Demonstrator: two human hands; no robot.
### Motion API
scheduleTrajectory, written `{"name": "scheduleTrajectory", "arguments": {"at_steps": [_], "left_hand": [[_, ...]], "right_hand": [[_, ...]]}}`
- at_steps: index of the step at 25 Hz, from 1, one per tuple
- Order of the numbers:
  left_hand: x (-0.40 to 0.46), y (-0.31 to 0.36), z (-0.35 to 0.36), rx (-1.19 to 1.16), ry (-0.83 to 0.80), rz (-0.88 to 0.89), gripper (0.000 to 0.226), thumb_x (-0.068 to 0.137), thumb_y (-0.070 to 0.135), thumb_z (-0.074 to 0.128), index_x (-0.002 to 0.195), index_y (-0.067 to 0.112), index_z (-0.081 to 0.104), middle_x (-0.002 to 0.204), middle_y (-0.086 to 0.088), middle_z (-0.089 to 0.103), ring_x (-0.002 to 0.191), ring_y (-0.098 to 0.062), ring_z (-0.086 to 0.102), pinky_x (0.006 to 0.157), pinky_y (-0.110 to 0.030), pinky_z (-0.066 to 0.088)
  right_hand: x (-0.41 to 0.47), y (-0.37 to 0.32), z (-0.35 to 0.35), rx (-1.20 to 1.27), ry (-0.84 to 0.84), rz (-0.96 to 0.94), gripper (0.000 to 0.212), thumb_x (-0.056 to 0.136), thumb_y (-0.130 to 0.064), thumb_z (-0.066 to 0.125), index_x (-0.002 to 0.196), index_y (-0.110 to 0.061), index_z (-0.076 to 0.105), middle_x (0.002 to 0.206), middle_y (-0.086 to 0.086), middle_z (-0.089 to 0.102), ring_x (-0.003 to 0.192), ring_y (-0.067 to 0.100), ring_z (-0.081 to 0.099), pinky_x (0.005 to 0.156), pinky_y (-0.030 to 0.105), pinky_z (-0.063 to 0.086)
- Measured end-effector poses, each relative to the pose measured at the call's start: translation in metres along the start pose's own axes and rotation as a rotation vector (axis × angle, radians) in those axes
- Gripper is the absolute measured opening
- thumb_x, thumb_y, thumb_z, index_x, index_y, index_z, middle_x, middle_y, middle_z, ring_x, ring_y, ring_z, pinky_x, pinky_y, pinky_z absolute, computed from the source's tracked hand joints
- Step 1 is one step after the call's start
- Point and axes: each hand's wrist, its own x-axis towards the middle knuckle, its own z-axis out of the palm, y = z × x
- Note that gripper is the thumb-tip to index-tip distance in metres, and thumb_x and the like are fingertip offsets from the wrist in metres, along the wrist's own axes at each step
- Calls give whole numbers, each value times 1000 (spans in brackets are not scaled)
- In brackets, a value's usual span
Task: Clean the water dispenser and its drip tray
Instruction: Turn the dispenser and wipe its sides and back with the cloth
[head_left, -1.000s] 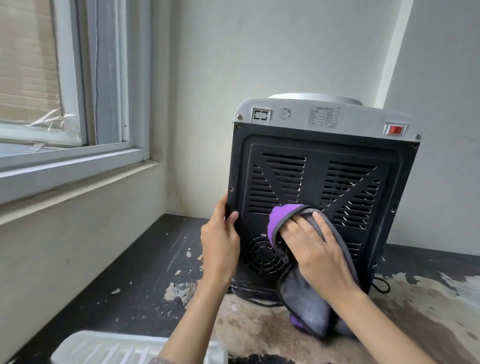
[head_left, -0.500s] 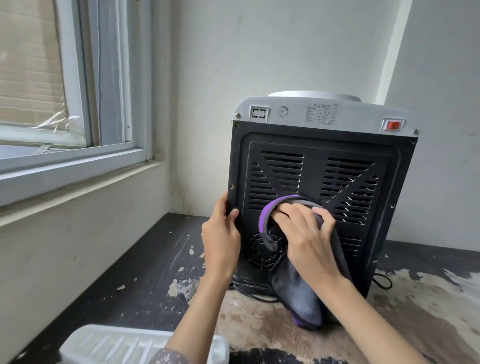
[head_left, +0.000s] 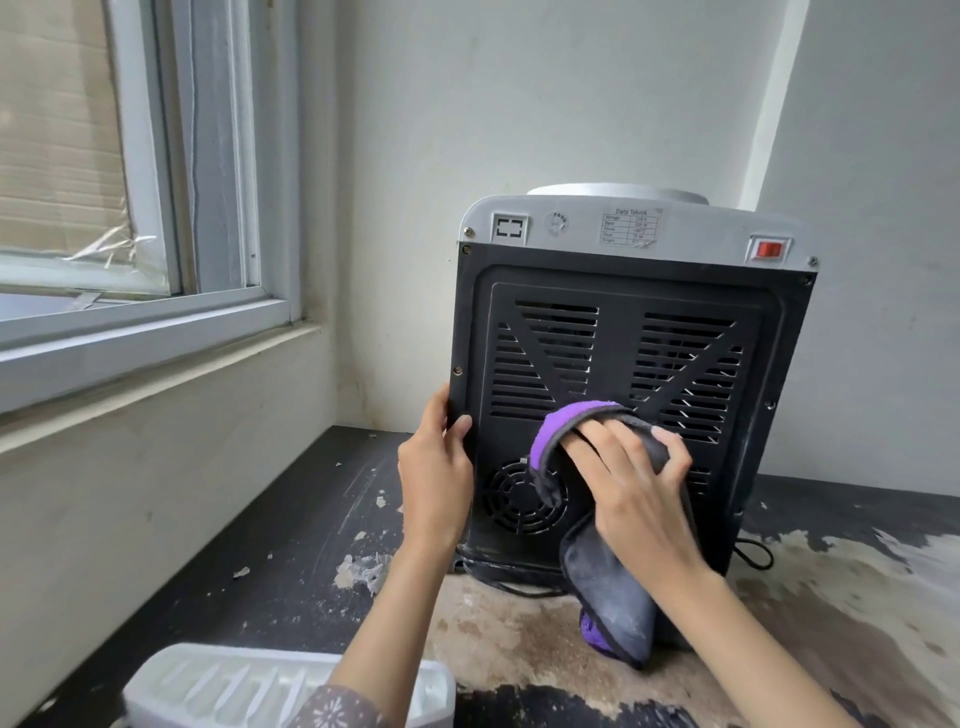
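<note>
The water dispenser (head_left: 628, 332) stands on the dark worn table with its black vented back panel toward me and a white top band with a red switch. My left hand (head_left: 435, 470) grips the panel's left edge, thumb on the back face. My right hand (head_left: 631, 491) presses a grey and purple cloth (head_left: 608, 587) against the lower middle of the panel, fingers curled over the cloth's top; the cloth hangs down to the table. The white ribbed drip tray (head_left: 223, 686) lies at the near edge, bottom left, partly behind my left forearm.
A window (head_left: 130, 208) with a sill fills the left wall. The dispenser's black power cord (head_left: 753, 556) loops on the table (head_left: 831, 597) at its right base. Paint flakes litter the peeling tabletop. Walls close in behind and to the right of the dispenser.
My right hand slid the cloth left across the panel toward the round fan grille, then back a little to the right. My left hand kept its hold on the edge.
</note>
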Motion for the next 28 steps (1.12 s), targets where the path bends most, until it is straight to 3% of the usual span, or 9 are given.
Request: {"name": "scheduleTrajectory", "arguments": {"at_steps": [4,9,13,16,19,22,28], "left_hand": [[0,3,-2,15,-18,23,39,93,-1,46,122,21,57,88,9,69,82,-14,65,78,-28,51],[0,1,-3,43,-4,29,36,94,1,49,124,21,57,87,7,69,86,-15,65,83,-35,50],[-2,2,0,55,33,52,33,94,3,50,123,18,57,84,6,67,81,-22,65,78,-38,51],[-2,3,-1,67,27,81,37,89,5,45,120,21,58,76,3,67,70,-27,60,71,-41,51],[-1,1,-4,71,23,82,33,92,7,49,121,21,58,86,2,71,82,-24,65,77,-40,53],[-1,0,-3,64,30,57,33,94,4,51,123,19,57,91,6,70,89,-22,65,82,-40,52],[-3,3,-3,74,19,69,38,92,0,49,121,22,58,87,5,71,81,-22,65,76,-40,52]], "right_hand": [[22,-44,16,-30,13,-41,43,85,-10,35,125,-21,45,132,-1,39,120,14,40,97,50,27],[9,-11,9,-158,0,-63,44,86,-6,33,127,-17,44,133,0,38,119,15,39,90,52,28],[17,-21,9,-17,38,73,49,76,-1,38,119,-18,50,126,-1,51,115,16,44,90,44,26],[36,-47,12,28,32,60,50,79,-2,36,122,-19,55,127,-2,56,115,14,45,90,43,27],[39,-34,6,-36,49,43,44,87,-4,35,123,-19,54,124,-4,58,113,13,46,89,44,27],[27,-20,1,-46,71,91,44,82,-1,38,120,-18,52,121,-1,61,112,16,47,90,44,26],[25,-51,19,34,65,96,49,79,-2,34,123,-18,46,128,0,43,116,16,42,92,44,25]]}}
